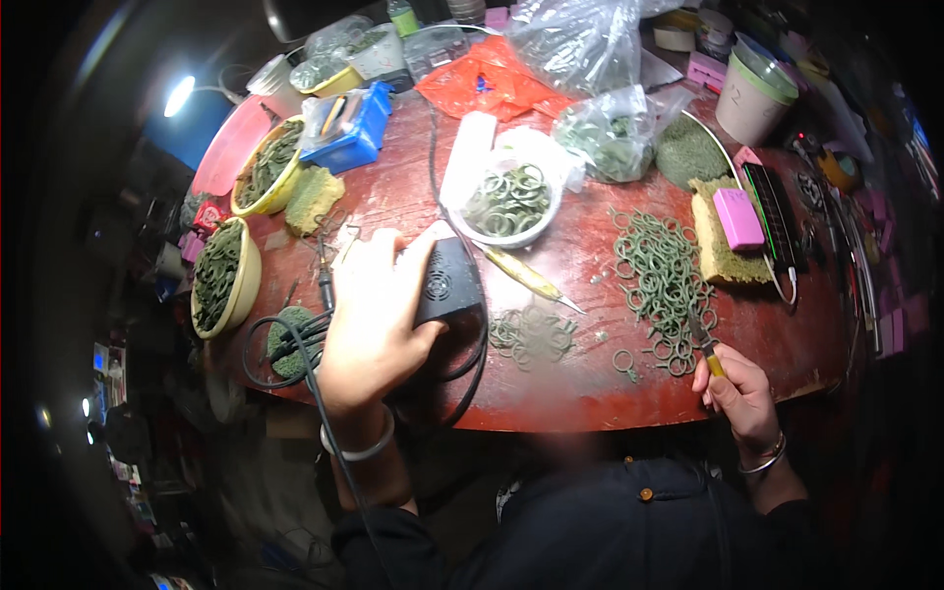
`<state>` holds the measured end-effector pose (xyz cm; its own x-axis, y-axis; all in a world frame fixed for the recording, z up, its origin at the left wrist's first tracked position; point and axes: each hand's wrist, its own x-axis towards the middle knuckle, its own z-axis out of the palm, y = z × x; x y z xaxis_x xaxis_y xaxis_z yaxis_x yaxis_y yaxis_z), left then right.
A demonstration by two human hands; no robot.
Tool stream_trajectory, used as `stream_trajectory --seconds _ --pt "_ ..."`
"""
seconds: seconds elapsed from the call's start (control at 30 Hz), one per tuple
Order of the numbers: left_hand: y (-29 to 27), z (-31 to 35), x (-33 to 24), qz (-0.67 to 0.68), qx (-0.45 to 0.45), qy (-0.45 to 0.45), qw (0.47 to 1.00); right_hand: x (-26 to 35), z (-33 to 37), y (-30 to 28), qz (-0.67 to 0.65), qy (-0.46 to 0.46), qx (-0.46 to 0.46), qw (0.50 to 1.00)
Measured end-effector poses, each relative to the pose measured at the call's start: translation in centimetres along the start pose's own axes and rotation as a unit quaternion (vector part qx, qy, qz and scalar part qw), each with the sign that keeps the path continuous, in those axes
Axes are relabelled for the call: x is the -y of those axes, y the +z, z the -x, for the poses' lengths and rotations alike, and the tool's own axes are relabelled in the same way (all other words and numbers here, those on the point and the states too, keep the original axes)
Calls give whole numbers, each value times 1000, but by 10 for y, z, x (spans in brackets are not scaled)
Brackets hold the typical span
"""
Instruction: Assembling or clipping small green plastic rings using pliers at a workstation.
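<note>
My left hand point(379, 315) grips the side of a small black box point(451, 279) with a round vent grille. Its thumb is at the near edge and its index finger at the far one. Black cable loops around the box, and a pen-like tool point(325, 282) lies beside the hand. My right hand point(739, 393) is closed around the yellow handle of a slim knife-like tool point(705, 339). The tool's dark blade reaches into a heap of green rings point(661, 280). Between my hands lies a smaller, flatter group of green rings point(531, 334).
A white bowl of green rings point(509, 202) stands mid-table, with a yellowish pointed tool point(531, 277) near it. At left are a yellow bowl point(253, 280), a pink basin point(231, 147) and a blue box point(359, 133). A sponge point(723, 246) with a pink block point(738, 218) sits right; plastic bags point(610, 133) lie behind.
</note>
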<state>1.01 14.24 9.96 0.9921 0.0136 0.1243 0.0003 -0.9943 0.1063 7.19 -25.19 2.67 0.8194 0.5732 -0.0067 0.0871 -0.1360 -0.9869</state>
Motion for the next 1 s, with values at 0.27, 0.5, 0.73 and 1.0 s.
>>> stream_trajectory --seconds 0.27,0.5,0.73,1.0 --pt "5 16 -35 -49 -56 -4 997 7 -7 -4 20 -6 25 999" --pt "38 18 -112 179 -133 129 966 9 -2 -7 -1 17 36 999" --pt "90 0 -136 173 -53 197 964 7 -1 -10 -12 26 53 998" --pt "100 0 -135 231 -91 185 951 10 -6 -12 -40 53 69 995"
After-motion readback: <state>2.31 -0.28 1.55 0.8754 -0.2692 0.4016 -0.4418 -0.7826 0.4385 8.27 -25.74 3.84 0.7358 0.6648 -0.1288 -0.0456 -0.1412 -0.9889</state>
